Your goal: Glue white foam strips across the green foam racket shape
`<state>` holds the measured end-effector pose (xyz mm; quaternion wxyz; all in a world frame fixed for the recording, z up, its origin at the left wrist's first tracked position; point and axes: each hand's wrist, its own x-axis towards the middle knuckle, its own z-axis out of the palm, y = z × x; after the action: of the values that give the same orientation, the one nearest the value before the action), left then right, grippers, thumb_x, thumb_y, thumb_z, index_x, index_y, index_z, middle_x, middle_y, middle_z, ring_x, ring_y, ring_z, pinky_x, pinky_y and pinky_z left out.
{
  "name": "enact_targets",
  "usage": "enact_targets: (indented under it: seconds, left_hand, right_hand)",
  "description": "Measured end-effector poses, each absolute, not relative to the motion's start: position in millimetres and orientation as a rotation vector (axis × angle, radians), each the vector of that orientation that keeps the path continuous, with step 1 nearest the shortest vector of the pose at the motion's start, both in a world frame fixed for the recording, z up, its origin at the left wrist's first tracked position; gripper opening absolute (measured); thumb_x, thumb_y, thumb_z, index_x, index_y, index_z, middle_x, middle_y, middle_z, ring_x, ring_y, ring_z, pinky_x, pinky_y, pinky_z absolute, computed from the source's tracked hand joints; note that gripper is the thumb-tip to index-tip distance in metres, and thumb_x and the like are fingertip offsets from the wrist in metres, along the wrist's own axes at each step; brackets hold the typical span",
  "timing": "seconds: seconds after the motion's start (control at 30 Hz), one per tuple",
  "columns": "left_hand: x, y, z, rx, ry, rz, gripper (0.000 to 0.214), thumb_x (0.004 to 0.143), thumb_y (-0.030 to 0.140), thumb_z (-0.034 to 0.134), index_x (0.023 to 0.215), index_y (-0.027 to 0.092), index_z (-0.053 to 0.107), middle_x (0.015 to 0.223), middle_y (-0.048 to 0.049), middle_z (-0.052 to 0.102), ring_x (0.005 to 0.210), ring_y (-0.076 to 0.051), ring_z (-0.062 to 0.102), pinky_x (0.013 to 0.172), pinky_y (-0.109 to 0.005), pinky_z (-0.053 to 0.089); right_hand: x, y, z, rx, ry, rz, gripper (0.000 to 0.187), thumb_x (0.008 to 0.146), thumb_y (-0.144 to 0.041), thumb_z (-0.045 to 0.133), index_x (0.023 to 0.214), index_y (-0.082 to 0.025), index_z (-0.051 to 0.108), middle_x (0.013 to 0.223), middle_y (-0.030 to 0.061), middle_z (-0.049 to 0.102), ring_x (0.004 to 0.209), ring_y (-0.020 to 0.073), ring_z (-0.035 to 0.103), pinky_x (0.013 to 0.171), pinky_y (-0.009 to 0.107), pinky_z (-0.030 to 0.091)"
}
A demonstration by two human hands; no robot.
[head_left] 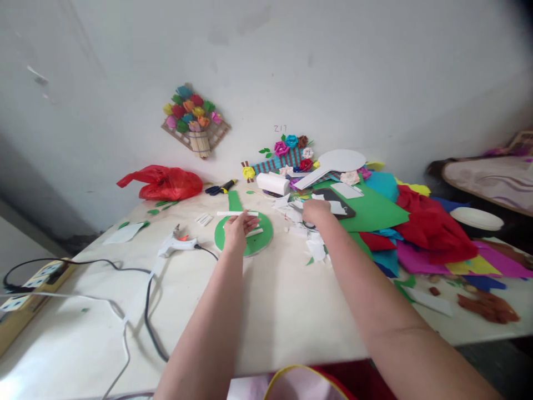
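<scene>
My left hand [240,226] is over a green round shape [263,244] with a handle-like strip, lying flat on the table. Its fingers are curled on a thin white paper stick [228,213]. Another short white stick [255,233] shows beside the fingers, above the green disc. To the right, my right hand [317,212] is closed on a pair of scissors [308,225]; a dark handle loop shows under the hand, and the blades are partly hidden. White paper scraps [316,248] lie around it. Several short white sticks [204,220] rest left of the disc.
A white glue gun [178,244] lies at left, its cable running toward a power strip [37,283]. Pliers [220,188] and a red plastic bag [166,183] sit at the back. Coloured sheets [378,214] and a white paddle-shaped cutout [341,160] are piled at right.
</scene>
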<state>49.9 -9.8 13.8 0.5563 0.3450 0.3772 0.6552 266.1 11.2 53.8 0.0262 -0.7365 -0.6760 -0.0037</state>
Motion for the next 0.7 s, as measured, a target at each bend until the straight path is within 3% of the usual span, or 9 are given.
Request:
enact_targets:
  seconds: [0.13, 0.57, 0.7]
  left_hand:
    - [46, -10, 12, 0.832, 0.857, 1.554, 0.019, 0.06, 0.023, 0.065, 0.072, 0.009, 0.058, 0.063, -0.0082, 0.065, 0.059, -0.018, 0.064, 0.057, -0.027, 0.051]
    - [35, -11, 17, 0.706, 0.772, 1.659, 0.019, 0.064, 0.022, 0.066, 0.074, 0.011, 0.054, 0.063, -0.0087, 0.066, 0.059, -0.02, 0.065, 0.054, -0.025, 0.05]
    - [33, -10, 18, 0.65, 0.732, 1.686, 0.018, 0.067, 0.023, 0.065, 0.074, 0.012, 0.053, 0.066, -0.009, 0.066, 0.063, -0.02, 0.066, 0.058, -0.026, 0.05]
  right_hand:
    - [263, 9, 51, -2.435, -2.033, 0.017, 0.037, 0.076, -0.029, 0.053, 0.109, -0.014, 0.06, 0.11, 0.0199, 0.058, 0.103, 0.0259, 0.055, 0.082, 0.037, 0.043]
    - [257, 0, 82, -2.262, -1.958, -0.088, 0.033, 0.068, -0.027, 0.06, 0.097, -0.011, 0.063, 0.098, 0.0204, 0.062, 0.097, 0.0285, 0.057, 0.079, 0.038, 0.043]
    - [245, 2, 79, -1.967, -1.908, 0.228, 0.026, 0.068, -0.031, 0.06, 0.086, -0.013, 0.064, 0.078, 0.0134, 0.065, 0.077, 0.0242, 0.062, 0.063, 0.03, 0.045]
